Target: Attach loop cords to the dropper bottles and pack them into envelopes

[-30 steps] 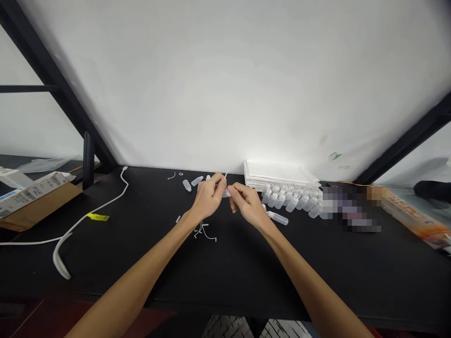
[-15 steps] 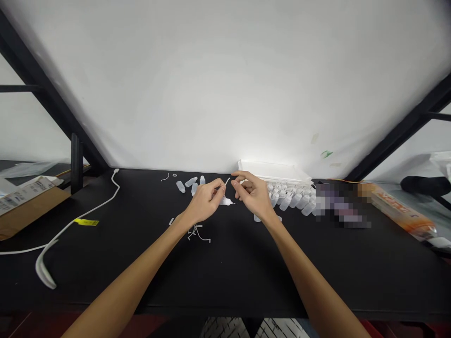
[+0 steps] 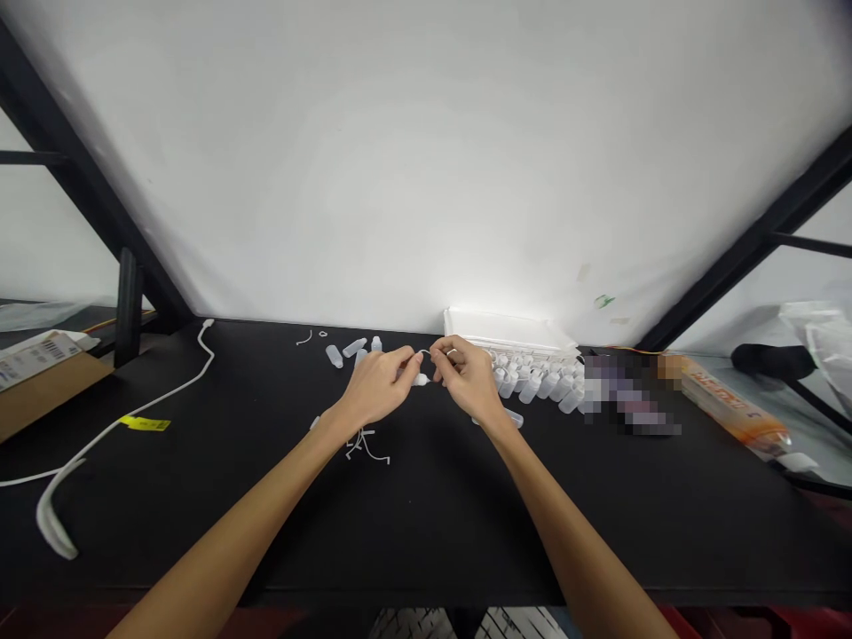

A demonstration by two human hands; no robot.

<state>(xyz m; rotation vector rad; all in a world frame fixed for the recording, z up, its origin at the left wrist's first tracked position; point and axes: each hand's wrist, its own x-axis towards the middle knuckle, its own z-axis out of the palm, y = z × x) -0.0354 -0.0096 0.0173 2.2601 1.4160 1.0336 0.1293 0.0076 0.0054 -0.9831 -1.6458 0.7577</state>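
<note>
My left hand is closed, with a small needle-tip bottle under its fingers. Only the bottle's white top shows; the rest is hidden by the hand. A thin white strap arches from the left fingertips to my right hand, whose thumb and forefinger are pinched at its other end. Behind the left hand lie several translucent bottles. Loose white straps lie near the left wrist. Beside the right hand, several capped bottles are grouped in rows.
A flat white tray or stack leans at the wall behind the grouped bottles. On the left are a white cable with a yellow tag and a cardboard box. To the right lies an orange-and-clear package.
The right hand has gone from open fingers to a pinch on the white strap, now bent between both hands. The view has shifted slightly.
</note>
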